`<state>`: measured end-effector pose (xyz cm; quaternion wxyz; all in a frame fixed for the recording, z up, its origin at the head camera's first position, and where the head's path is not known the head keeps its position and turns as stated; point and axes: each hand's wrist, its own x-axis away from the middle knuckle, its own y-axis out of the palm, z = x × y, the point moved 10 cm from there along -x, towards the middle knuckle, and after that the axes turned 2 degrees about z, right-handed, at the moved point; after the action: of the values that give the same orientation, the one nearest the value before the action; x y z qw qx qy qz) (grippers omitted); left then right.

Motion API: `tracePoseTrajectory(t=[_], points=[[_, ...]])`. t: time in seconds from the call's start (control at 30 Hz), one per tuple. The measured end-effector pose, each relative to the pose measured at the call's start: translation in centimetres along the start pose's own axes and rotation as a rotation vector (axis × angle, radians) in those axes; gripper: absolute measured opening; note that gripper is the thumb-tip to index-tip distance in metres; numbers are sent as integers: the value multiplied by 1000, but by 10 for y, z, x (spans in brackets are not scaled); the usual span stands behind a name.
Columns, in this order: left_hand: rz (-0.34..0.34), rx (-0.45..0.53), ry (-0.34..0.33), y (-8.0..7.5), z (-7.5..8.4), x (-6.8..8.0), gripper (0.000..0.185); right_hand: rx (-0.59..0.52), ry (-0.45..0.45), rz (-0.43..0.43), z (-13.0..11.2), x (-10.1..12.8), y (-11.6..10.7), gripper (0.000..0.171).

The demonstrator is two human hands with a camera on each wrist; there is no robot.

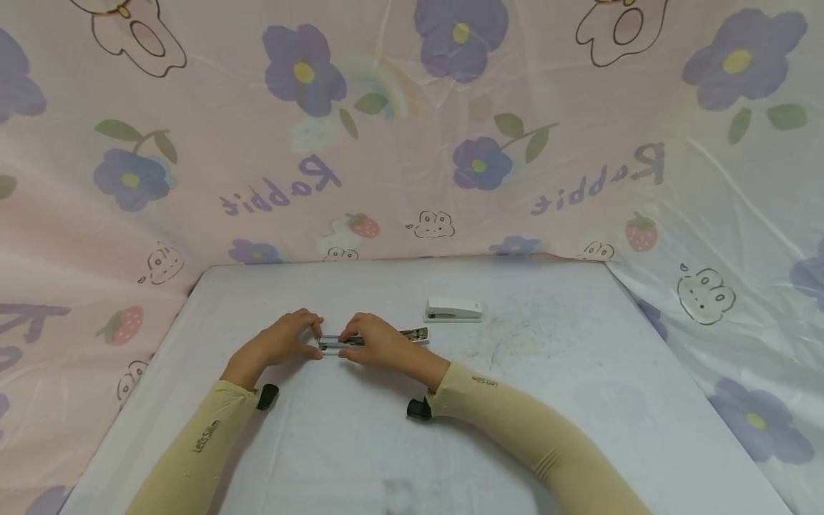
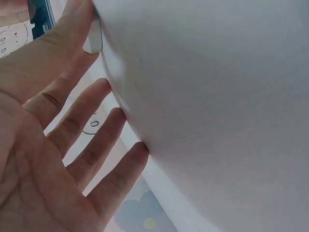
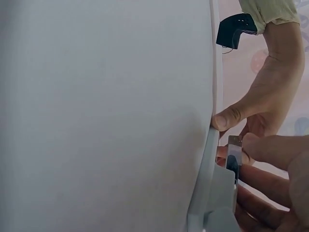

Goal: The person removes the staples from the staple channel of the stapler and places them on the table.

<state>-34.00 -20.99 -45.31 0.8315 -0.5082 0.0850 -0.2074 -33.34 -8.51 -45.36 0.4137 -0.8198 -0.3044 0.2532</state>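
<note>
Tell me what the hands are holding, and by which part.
Both hands, left and right, pinch a long, narrow metal stapler part on the table, one hand at each end.

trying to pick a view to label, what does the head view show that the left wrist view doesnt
Only the head view shows the closed white stapler further back on the table, the right hand, and the narrow metal stapler part both hands pinch. Only the left wrist view shows the left hand's palm and spread fingers close up. Both show the left hand and the table.

"Rabbit" mirrored on the backdrop cloth (image 1: pixel 412 143)
</note>
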Motion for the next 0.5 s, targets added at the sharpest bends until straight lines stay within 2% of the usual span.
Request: tracePoseTrajectory(t=[0.27,0.5], points=[[-4,-2,-19,1,-2,0,28,13,7,-23,-3,-1,2,30],[-10,-6,-17,2,-1,-1,28,-55,23,-24,-1,1,1,27]])
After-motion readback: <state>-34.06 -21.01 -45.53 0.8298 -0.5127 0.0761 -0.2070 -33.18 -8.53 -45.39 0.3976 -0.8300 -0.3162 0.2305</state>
